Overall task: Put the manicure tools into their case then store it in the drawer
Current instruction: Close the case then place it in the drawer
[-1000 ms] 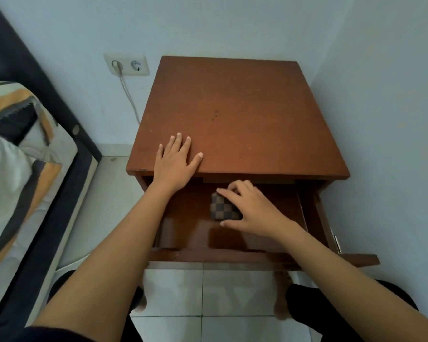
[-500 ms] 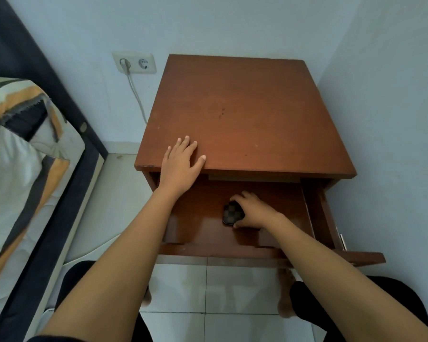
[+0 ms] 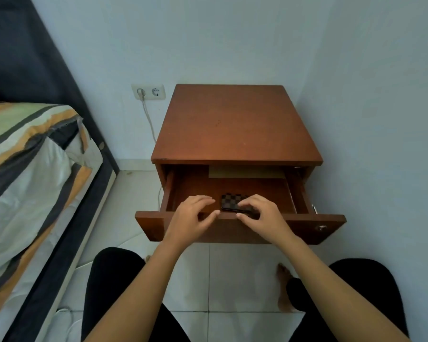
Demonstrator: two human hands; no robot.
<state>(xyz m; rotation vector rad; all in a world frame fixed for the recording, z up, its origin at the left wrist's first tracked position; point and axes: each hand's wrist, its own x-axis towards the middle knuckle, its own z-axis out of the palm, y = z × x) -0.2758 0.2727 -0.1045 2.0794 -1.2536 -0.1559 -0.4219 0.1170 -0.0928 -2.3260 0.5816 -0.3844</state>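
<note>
- Head view: I am crouching on the tiled floor (image 3: pixel 242 275) before a wooden nightstand (image 3: pixel 235 124), its drawer (image 3: pixel 307 228) pulled out.
- The checkered manicure case (image 3: pixel 232 201) is lying flat inside the drawer, near its front edge.
- My left hand (image 3: pixel 192 219) is hovering over the drawer front, fingers loosely curled, gripping nothing.
- My right hand (image 3: pixel 263 215) is curving its fingertips against the case's near edge, not closed around it.
- A bed (image 3: pixel 30 174) is standing to the left.
</note>
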